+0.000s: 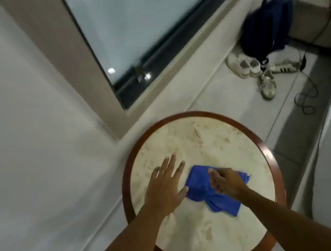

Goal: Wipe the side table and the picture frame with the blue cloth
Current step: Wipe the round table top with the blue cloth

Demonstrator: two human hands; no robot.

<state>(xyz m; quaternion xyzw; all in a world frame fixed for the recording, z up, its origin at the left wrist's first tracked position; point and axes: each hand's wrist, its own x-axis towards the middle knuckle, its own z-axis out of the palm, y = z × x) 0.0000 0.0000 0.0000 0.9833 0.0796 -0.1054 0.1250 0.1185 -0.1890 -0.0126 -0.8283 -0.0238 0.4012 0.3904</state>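
Dim, even indoor light, soft blur over my whole view, two small glare spots on the dark-framed glass window, wide-angle bending at the edges

Home bedroom: shoes, backpack.

Round desk with pale stone top and dark wooden rim. Lying directly on it: a crumpled blue cloth and a flat left hand.

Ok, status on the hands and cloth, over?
Left hand flat on side table. Right hand pressing blue cloth. Tabletop otherwise bare; no picture frame visible.
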